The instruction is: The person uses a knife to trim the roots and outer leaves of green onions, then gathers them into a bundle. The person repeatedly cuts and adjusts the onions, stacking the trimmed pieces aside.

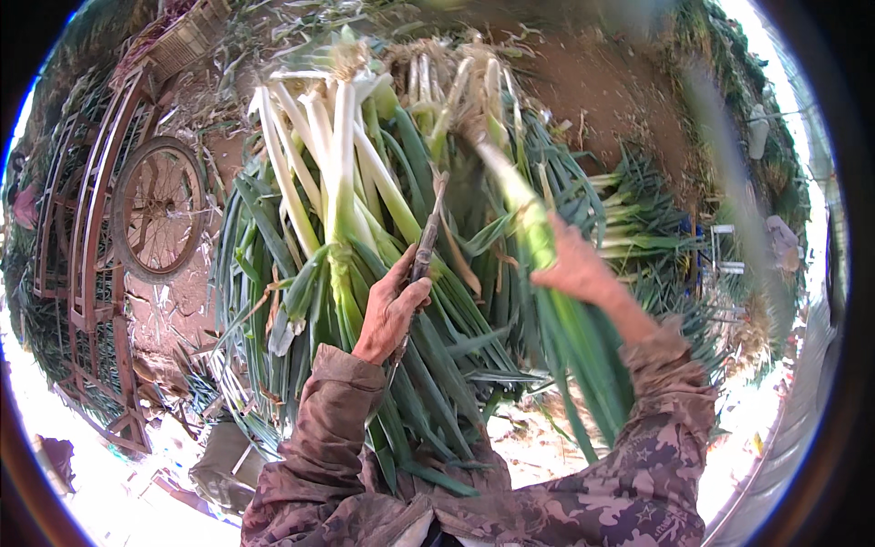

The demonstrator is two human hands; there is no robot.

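My left hand (391,306) is closed around a slim tool with a dark handle (425,251). The handle points up and away from me; a thin curved part runs down past my wrist, and its exact kind cannot be told. In my right hand (581,263) is a large scallion (525,205), blurred, its root end away from me and its green leaves hanging towards my lap. To the left, peeled scallions (338,150) with white stems lie across a pile of green leaves. Scallions with brown roots (427,85) lie at the pile's far side.
A rusty metal cart frame (92,205) with a spoked wheel (160,208) stands at the left. Behind it is a woven basket (184,41). More scallions (632,219) lie at the right on bare soil (574,75). Leaf scraps are scattered at the far side.
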